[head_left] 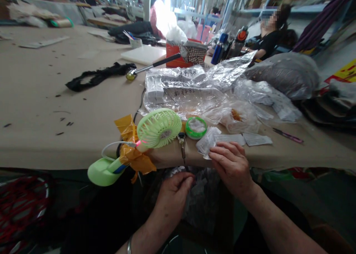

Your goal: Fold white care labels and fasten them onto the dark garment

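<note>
My left hand (176, 193) is below the table's front edge, its thumb and forefinger pinched together; what they hold, if anything, is too small to make out. Just above its fingertips a thin metal tip points down from a tool like a soldering iron (182, 144) at the edge. My right hand (233, 168) rests at the edge with fingers close together and curved, their tips on a small crumpled clear plastic bag (206, 141); its thumb is hidden. Printed white slips (257, 139) lie beyond its knuckles. Under my hands, many small clear bags (201, 202) fill a space below the table.
A green handheld fan (159, 128) is taped at the edge, left of the tool. Behind are a green round tub (196, 127), large plastic bags (191, 94), a pink-and-black pen-like tool (287, 135) and black fabric (100, 76). Another person (268, 35) sits at the back right.
</note>
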{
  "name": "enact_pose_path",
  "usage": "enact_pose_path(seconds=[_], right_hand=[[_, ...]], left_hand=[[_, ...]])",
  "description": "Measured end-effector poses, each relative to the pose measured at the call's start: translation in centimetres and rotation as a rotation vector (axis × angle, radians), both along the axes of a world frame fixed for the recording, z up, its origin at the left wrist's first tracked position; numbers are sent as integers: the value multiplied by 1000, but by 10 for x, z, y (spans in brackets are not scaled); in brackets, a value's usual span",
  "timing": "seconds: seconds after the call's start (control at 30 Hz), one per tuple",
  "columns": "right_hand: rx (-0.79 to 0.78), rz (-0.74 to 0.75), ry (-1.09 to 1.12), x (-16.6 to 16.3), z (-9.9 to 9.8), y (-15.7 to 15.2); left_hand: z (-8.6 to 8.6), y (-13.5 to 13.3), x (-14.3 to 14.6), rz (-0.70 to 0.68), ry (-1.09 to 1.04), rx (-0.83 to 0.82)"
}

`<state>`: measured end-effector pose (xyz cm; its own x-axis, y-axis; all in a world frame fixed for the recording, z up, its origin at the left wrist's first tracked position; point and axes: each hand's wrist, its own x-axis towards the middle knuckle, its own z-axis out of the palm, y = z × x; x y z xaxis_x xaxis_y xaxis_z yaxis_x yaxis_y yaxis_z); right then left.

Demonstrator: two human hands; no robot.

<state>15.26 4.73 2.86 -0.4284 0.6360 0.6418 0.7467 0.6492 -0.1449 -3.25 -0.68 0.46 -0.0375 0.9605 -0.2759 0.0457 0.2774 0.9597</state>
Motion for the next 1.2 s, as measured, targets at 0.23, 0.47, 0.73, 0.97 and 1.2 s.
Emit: enact_pose_path(seconds=[0.23,0.47,0.73,0.97,1.2], right_hand=[[-38,269,105,5,2,-27],[-89,306,62,16,8,-38],[-74,-219,-230,39,6,-2],[-24,-147,-98,46,-2,-2],[-22,60,141,48,2,-13]], left_hand=[[30,12,30,-39,-822,-299],[32,21,46,46,-844,-383],[28,18,46,20,-590,-450],[31,19,49,6,-583,-459],[37,22,52,-48,-665,-486]])
